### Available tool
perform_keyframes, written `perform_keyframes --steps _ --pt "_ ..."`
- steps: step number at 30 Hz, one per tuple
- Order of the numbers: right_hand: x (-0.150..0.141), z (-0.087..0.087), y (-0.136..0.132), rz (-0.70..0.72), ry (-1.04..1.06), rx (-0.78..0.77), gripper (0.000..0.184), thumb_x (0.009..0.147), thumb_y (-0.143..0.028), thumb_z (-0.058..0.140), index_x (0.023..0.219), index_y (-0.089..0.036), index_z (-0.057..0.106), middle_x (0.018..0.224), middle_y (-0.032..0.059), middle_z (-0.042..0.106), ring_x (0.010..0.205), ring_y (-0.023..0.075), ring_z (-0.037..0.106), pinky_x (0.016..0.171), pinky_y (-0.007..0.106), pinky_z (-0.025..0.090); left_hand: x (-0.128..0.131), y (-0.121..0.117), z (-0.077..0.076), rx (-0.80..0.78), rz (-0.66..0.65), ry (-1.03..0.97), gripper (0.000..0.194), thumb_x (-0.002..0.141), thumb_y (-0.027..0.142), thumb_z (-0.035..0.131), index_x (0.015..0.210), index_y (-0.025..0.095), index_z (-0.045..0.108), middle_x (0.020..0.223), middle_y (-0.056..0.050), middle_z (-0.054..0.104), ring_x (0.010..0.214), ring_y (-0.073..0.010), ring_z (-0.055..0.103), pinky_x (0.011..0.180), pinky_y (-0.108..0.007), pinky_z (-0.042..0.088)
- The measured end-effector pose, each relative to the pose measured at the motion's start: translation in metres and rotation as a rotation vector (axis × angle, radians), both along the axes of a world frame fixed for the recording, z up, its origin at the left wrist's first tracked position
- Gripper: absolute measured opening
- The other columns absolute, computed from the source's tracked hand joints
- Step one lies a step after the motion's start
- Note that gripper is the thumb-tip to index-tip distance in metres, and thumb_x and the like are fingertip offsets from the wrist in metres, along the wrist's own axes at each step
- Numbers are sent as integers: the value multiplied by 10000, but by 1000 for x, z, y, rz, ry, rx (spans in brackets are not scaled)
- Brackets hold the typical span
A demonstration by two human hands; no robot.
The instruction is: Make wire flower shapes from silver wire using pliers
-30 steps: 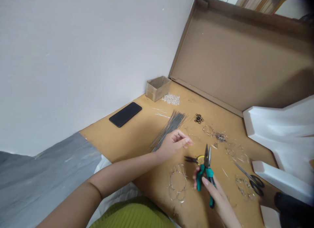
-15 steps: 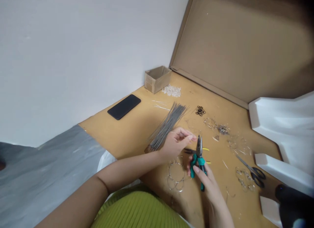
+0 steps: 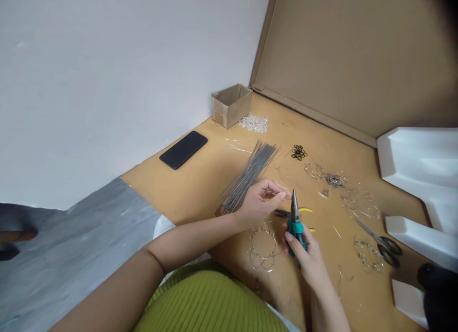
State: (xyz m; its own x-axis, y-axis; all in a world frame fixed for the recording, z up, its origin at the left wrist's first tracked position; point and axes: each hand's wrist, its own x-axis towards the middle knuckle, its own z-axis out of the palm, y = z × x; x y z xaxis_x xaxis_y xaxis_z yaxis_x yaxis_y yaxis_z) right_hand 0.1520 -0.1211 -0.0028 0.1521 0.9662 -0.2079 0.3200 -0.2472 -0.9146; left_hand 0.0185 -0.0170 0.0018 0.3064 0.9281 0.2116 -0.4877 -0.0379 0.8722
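My left hand [image 3: 260, 202] pinches a thin wire [image 3: 272, 192] between thumb and fingers. Wrapped in my right hand [image 3: 304, 248] are green-handled needle-nose pliers [image 3: 295, 222], held upright with their jaws together. The jaw tips touch or nearly touch the wire's end by my left fingertips; I cannot tell whether they grip it. A bundle of straight grey wires [image 3: 248, 177] lies just beyond my left hand. Below the hands rests a piece of looped wire rings [image 3: 263, 248]. Behind the pliers, partly hidden, lies a yellow-handled tool [image 3: 282, 213].
A phone [image 3: 183, 150], a small cardboard box [image 3: 232, 108] and a heap of clear beads [image 3: 255, 123] are at the back. Black rings [image 3: 299, 152], a metal pile [image 3: 335, 180], scissors [image 3: 384, 246] and a wire loop chain [image 3: 368, 254] lie rightward. White foam [image 3: 418, 165] borders the right side.
The pliers' jaws and handles have closed, having stood apart before. My left hand still pinches the wire. The whole view has shifted slightly.
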Motion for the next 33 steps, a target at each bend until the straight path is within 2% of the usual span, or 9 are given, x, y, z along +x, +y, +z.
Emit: perform_keyframes --steps 6,9,12,15,18,21,24,28,33 --pt "2 0 -1 -56 -344 84 307 769 -473 523 866 -185 566 662 2 563 584 149 494 553 252 402 1 -1 -4 14 35 17 138 779 234 612 769 126 527 861 -75 673 823 -151 661 766 -310 528" --pt "-1 -1 0 -90 -556 73 360 771 -506 496 891 -176 574 611 -2 563 525 146 487 522 247 385 2 -2 -3 -66 26 -23 149 757 237 637 745 123 542 822 -68 681 804 -158 668 779 -326 528" --pt "-2 -1 2 -140 -944 66 378 794 -475 484 996 -170 576 645 22 604 493 149 495 494 248 327 3 -2 -1 -181 48 -57 170 726 249 666 721 126 549 774 -52 688 767 -158 674 771 -325 526" --pt "1 4 8 -161 -1355 168 343 813 -436 475 1009 -173 576 740 49 625 500 149 498 468 248 219 3 2 2 -270 83 -63 202 683 261 699 700 126 549 750 -54 695 754 -165 675 768 -326 516" --pt "9 20 18 -46 -1627 269 350 838 -428 450 1026 -159 570 712 52 581 521 154 494 466 259 139 3 7 2 -381 110 -75 224 646 260 723 682 118 553 748 -67 698 748 -171 675 773 -327 504" --pt "15 43 32 169 -1830 324 323 864 -350 426 1061 -132 559 673 68 530 547 169 493 475 270 134 2 13 -1 -514 97 -145 209 642 236 721 674 111 556 759 -68 695 748 -167 676 807 -330 490" --pt "14 61 45 315 -1955 360 280 862 -257 423 1065 -114 554 674 88 511 577 197 500 477 281 151 0 18 -6 -596 71 -225 199 641 212 716 700 106 559 761 -71 692 781 -172 676 854 -336 472" --pt "6 70 54 358 -1998 386 283 847 -148 410 1091 -99 545 674 89 512 573 199 495 488 292 210 -5 25 -9 -625 74 -240 201 651 210 709 728 104 557 786 -79 691 796 -167 674 869 -332 463" --pt "3 63 45 212 -1777 353 456 842 -377 461 1192 -89 506 786 127 579 713 261 544 572 334 345 -6 32 -5 -501 75 -191 254 632 250 729 704 125 520 775 -52 688 757 -151 669 811 -322 481"
